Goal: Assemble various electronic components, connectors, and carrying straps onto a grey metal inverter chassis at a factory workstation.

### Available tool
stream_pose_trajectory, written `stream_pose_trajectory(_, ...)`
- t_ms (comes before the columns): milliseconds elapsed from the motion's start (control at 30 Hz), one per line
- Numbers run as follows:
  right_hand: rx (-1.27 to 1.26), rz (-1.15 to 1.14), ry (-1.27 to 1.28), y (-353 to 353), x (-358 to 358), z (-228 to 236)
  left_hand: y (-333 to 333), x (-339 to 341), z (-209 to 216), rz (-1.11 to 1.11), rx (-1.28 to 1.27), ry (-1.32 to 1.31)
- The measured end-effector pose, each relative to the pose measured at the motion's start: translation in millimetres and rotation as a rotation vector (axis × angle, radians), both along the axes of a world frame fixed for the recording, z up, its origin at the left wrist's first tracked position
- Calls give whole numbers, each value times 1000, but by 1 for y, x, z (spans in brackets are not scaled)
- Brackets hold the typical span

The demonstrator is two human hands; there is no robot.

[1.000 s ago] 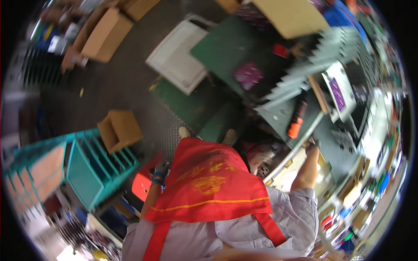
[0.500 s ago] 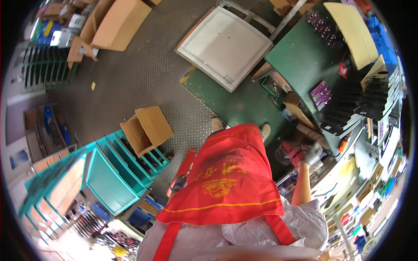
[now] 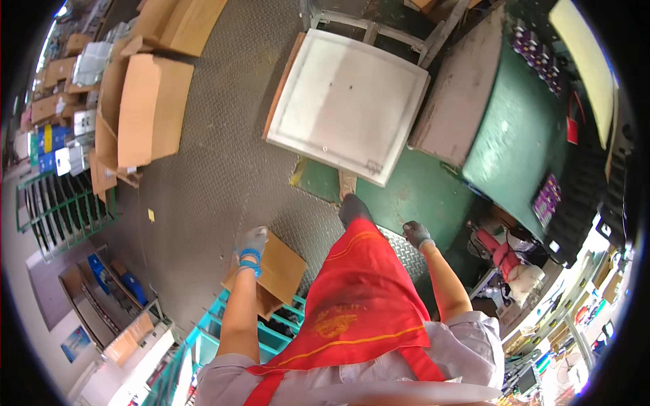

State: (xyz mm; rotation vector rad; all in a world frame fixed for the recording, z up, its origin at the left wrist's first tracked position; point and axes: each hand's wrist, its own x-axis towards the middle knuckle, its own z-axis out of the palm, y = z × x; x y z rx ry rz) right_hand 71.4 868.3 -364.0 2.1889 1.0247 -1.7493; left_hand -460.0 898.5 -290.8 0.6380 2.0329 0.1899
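- Left, I see a large open brown cardboard carton (image 3: 162,115), well apart from both hands.
- My left grip (image 3: 254,238), a hand in a pale grey glove above a blue coiled band (image 3: 250,260), has swung forward from beside the red cloth apron (image 3: 365,298); blur means I cannot tell whether its fingers are apart or together.
- The small open brown cardboard box (image 3: 283,267) shows just right of that grip, partly behind it, at the end of the teal metal rack (image 3: 271,340); contact I cannot judge.
- Ahead stands a square white-topped stand (image 3: 352,101).
- My right grip (image 3: 416,233), in a dark grey glove, has left the pink and off-white bundle (image 3: 501,254), so it is clear of it. Its fingers look curled; I cannot tell if they close fully, and see nothing held.
- Far right, the green-topped worktop (image 3: 511,142) carries purple panels (image 3: 547,199).
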Motion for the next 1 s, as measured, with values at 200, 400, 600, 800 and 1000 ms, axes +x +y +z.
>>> stream_pose_trajectory(200, 0, -474, 190, 85, -41, -104, 189, 19, -131, -541, 35, 78)
stream_pose_trajectory(400, -117, -548, -87, 129, -34, -218, 326, -12, -307, -646, 120, 413)
stream_pose_trajectory(600, 154, -556, -570, 156, -66, -313, 393, -34, -406, -682, 18, 577)
stream_pose_trajectory(800, 170, -718, -707, 166, -89, -306, 425, -29, -416, -670, 109, 515)
stream_pose_trajectory(1000, 243, -769, -855, 174, -138, -310, 427, -29, -414, -674, 137, 535)
